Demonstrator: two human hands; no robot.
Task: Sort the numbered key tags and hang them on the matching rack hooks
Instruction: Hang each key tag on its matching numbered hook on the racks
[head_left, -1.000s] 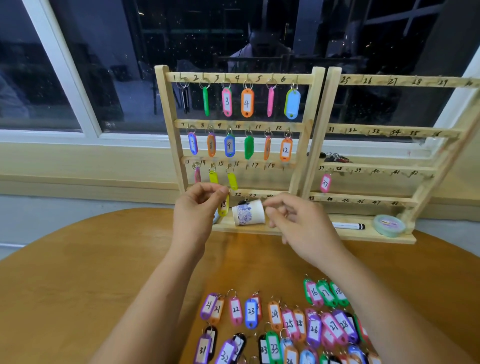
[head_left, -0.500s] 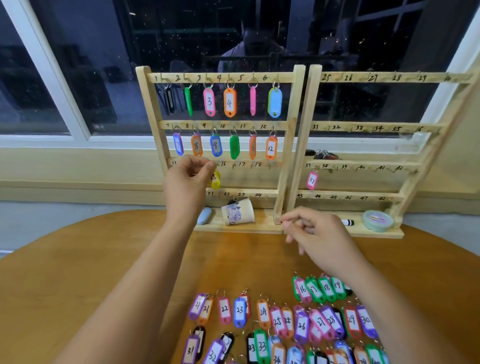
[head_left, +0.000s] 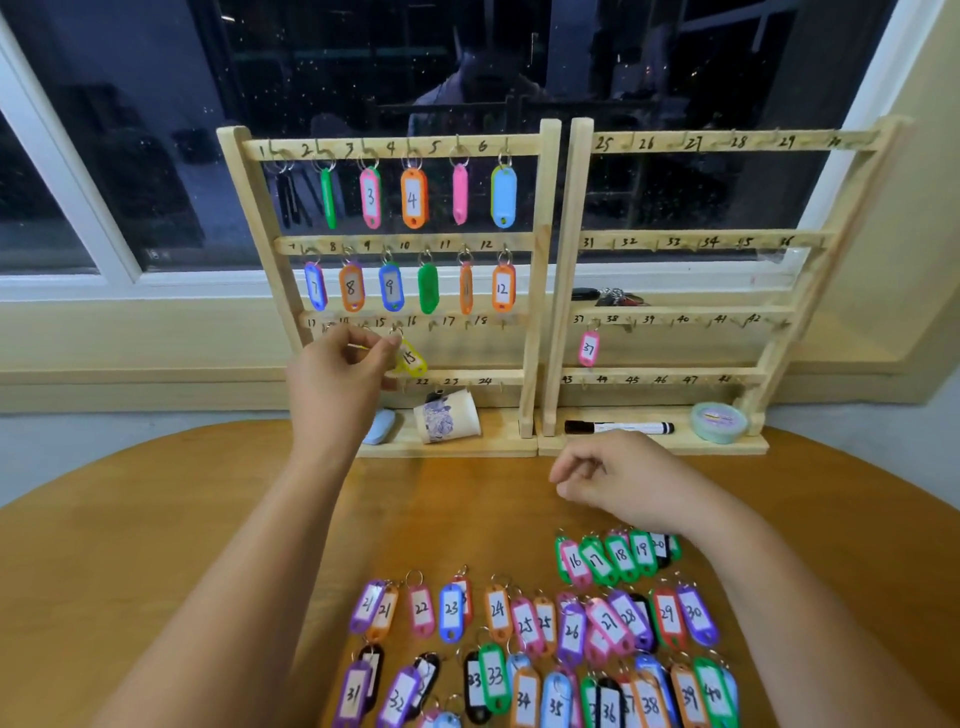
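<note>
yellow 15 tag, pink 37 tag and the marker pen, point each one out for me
yellow 15 tag (head_left: 411, 357): head view, on its white number label
pink 37 tag (head_left: 588, 348): head view, on its number label
marker pen (head_left: 623, 427): head view, middle of its white barrel

I am looking at a wide window with a white frame (head_left: 111, 244). Its glass is dark with night and speckled with small bright spots. Below it runs a cream-painted wall ledge (head_left: 130, 338), and a cream wall (head_left: 919, 218) closes the right side. A pale grey floor (head_left: 104, 441) shows beyond the rounded edge of the glossy orange-brown wooden table (head_left: 156, 551), whose top carries a soft sheen.
</note>
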